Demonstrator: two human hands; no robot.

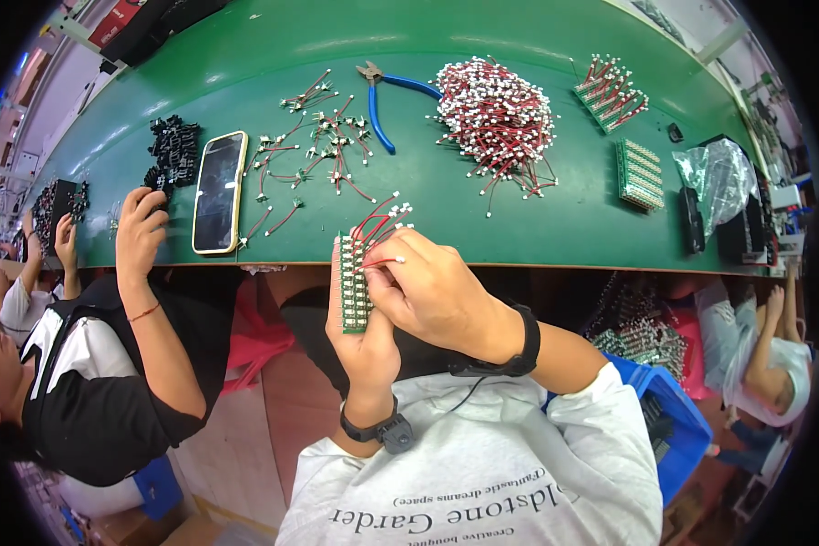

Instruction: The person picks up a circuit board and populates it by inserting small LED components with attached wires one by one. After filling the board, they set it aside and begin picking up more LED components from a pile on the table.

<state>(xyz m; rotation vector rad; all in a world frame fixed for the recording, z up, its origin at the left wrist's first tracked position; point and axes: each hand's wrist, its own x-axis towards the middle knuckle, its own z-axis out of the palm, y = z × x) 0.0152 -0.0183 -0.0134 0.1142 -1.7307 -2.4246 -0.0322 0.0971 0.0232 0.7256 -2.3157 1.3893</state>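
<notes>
Left hand closed around green circuit board; right hand pinched shut on red wire, above green tabletop edge.

A smartphone with a pale yellow case is laid face up on the green work table, just beside a scatter of short red wires with white connectors. Blue-handled pliers are placed beyond these, near a large heap of red-and-white wire leads. A stack of green circuit boards is set to the right, beside crumpled clear plastic wrap. Small black parts are piled at the left.
</notes>
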